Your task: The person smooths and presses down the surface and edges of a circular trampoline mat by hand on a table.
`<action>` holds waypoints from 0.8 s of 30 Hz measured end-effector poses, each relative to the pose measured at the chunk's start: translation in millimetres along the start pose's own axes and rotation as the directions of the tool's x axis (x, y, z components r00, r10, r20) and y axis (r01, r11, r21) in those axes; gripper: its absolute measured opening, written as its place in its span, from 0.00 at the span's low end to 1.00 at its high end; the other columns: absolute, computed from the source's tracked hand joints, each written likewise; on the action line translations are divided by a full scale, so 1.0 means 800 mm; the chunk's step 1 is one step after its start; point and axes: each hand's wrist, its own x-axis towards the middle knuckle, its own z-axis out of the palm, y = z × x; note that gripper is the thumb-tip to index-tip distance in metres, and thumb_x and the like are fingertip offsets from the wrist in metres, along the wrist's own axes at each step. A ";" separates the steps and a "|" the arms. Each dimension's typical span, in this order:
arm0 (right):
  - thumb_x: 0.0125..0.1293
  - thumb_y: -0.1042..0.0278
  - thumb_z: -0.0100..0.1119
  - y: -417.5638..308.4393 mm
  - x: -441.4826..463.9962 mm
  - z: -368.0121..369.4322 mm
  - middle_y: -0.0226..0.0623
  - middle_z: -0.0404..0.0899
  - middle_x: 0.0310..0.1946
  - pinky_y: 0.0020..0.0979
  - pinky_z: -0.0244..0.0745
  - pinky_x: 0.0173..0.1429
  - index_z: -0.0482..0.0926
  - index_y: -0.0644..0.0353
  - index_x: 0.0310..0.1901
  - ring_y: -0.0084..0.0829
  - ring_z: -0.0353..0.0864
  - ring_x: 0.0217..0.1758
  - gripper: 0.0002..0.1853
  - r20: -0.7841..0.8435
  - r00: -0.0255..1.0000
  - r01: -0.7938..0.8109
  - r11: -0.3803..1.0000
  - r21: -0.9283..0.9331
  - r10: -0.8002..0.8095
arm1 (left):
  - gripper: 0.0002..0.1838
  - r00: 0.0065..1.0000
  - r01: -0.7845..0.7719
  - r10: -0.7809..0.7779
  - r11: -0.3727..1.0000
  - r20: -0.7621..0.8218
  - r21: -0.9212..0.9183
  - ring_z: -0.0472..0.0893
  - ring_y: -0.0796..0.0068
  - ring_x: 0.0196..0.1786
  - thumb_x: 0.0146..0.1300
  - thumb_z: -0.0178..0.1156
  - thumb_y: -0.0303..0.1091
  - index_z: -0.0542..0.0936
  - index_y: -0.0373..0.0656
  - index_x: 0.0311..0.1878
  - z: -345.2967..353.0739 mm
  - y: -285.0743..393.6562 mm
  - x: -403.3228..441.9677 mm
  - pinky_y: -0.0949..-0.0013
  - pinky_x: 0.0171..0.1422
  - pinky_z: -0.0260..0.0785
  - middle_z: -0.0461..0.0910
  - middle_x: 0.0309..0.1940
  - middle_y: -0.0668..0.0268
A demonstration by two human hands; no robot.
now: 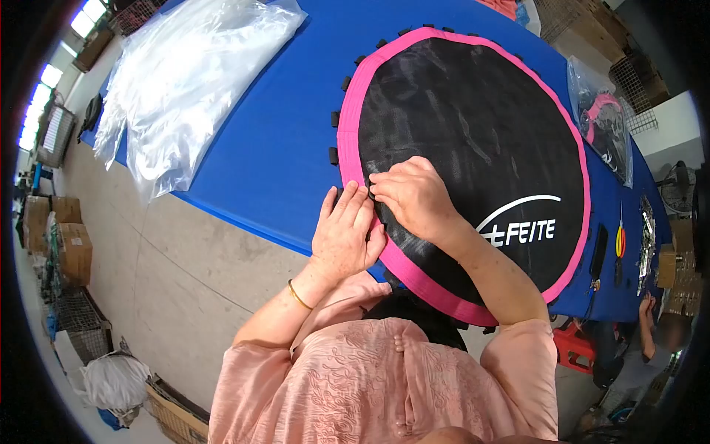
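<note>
Your left hand (344, 231) lies with fingers extended on the pink border (350, 111); your right hand (416, 196) curls beside it at the border's inner edge, its grip too hidden to tell. The round black mat (473, 118) spreads ahead and rightward on the blue table (259, 170), nearer your right, whose forearm (492, 270) crosses it. Clear plastic (192, 66) lies far left.

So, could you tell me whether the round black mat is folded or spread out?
Spread out: the mat lies open over the blue table, its pink rim showing nearly all round.
</note>
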 end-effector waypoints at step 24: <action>0.62 0.71 0.70 0.021 0.061 0.019 0.33 0.87 0.37 0.42 0.73 0.59 0.86 0.57 0.34 0.40 0.83 0.43 0.02 -0.012 0.994 -0.108 0.980 -0.169 0.107 | 0.24 1.000 -0.020 0.020 1.000 -0.007 0.020 0.74 0.48 0.73 0.62 0.65 0.41 0.82 0.32 0.55 0.003 -0.002 -0.002 0.39 0.79 0.61 0.80 0.62 0.47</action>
